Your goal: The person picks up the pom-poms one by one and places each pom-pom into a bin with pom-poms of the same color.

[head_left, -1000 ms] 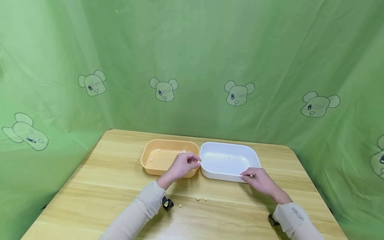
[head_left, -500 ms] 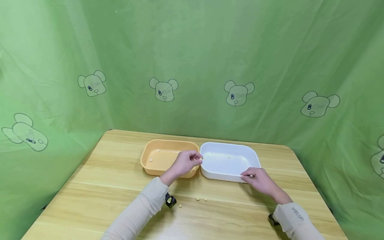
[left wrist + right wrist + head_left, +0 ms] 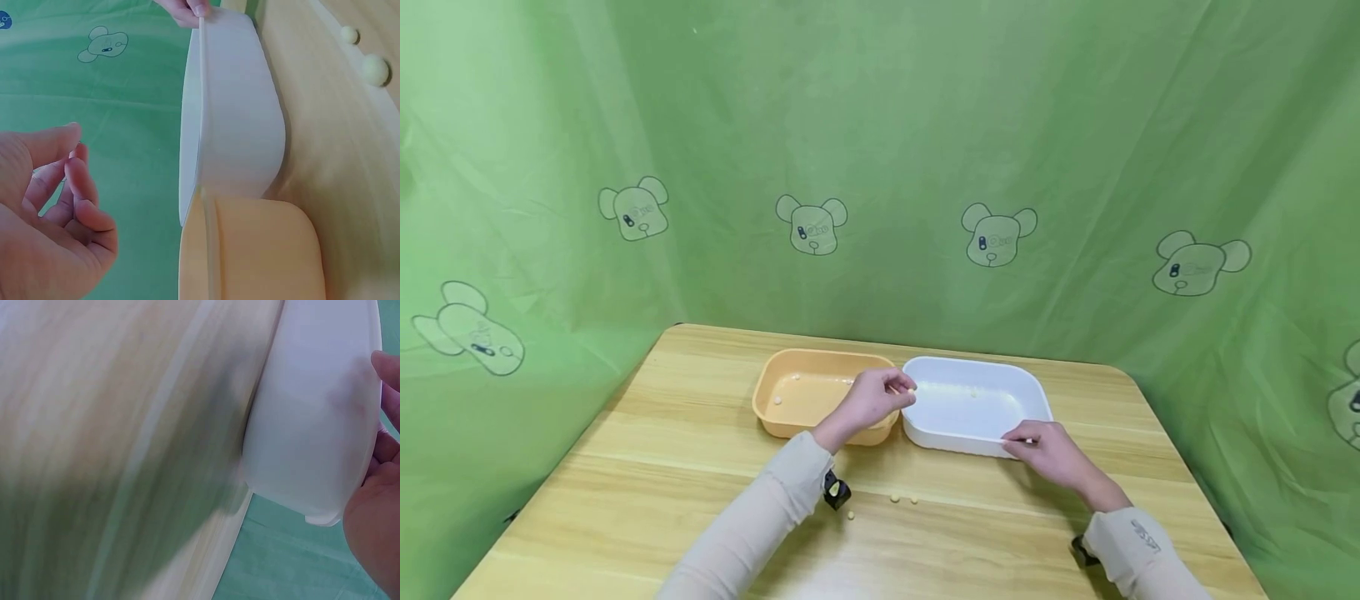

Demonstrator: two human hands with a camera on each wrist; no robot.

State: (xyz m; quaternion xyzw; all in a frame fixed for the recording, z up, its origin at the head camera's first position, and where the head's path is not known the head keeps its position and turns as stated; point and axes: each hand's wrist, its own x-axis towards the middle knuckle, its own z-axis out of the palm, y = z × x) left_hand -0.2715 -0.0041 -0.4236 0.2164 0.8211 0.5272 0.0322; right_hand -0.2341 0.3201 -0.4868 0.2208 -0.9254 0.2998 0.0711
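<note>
My left hand is over the seam between two tubs, thumb and fingertips brought together. A small pale yellow ball shows at those fingertips in the head view; the left wrist view hides it behind the thumb. Below and to the left is the orange tub, with pale balls inside. Beside it stands the white tub, holding a yellow ball. With thumb and fingers, my right hand grips the white tub's near rim by the right corner.
Several small yellow balls lie loose on the wooden table, nearer the body than the tubs. A green curtain with bear-head prints hangs behind the table and along both sides.
My left hand has moved right and slightly up, from the orange tub's right edge to the white tub's left rim, with the ball. The right hand keeps its place on the rim.
</note>
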